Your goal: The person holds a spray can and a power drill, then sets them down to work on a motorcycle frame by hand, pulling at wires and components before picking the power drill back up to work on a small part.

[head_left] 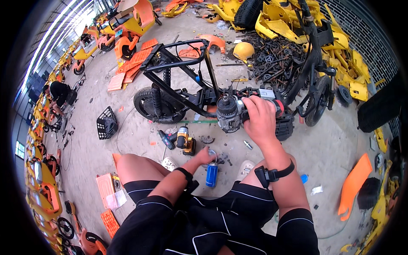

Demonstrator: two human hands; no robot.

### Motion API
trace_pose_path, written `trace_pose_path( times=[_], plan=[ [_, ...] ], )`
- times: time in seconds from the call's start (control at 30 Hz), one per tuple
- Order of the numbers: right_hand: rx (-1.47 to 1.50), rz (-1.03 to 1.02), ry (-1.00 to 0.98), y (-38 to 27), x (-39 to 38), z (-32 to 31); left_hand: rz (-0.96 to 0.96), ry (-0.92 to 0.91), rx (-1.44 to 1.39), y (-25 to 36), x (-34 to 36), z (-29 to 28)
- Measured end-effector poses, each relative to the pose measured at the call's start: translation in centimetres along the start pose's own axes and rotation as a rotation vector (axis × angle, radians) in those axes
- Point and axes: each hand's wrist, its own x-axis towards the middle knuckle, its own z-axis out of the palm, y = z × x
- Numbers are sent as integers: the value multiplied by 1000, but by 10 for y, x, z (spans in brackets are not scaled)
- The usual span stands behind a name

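Observation:
My right hand (259,119) is wrapped round a power tool (228,114) with a grey body and a round black nose, held over the stripped black scooter frame (180,66). A red part shows behind the hand. Lower down, my left hand (205,156) reaches to a small round, shiny container (213,156) beside a blue can (211,175). Its fingers are blurred, so what they hold, if anything, is unclear. To the left of that hand are a yellow-and-black cordless driver (185,140) and a dark power tool (166,139) lying on the floor.
A black basket (106,123) sits to the left. Loose metal parts (278,57) are piled behind the frame, near a yellow helmet (243,51) and yellow panels (280,23). An orange panel (356,185) lies at right. Another person (60,93) crouches far left.

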Motion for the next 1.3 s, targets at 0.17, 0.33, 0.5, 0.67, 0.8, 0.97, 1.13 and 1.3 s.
trace_pose_path(
  times=[0.17, 0.33, 0.5, 0.67, 0.8, 0.97, 1.13, 1.3],
  plan=[
    [8, 24, -77, -5, 6, 4, 204, 334, -160, 94, -30, -167],
    [163, 283, -49, -20, 13, 6, 45, 791, -469, 13, -11, -249],
    [226, 428, -40, -15, 4, 20, -445, 820, -262, -122, 13, -224],
    [185, 544, -137, 18, -28, 20, -668, 463, -1, -226, 46, -168],
    [380, 651, -180, 44, -49, 21, -697, 370, -57, -283, 76, -133],
    [180, 843, -290, 72, -58, 18, -791, 486, -194, -294, 100, -135],
    [2, 843, -383, 89, -57, 35, -740, 620, -202, -335, 141, -151],
    [-86, 861, -451, 91, -55, 41, -691, 594, -276, -346, 187, -158]
  ],
)
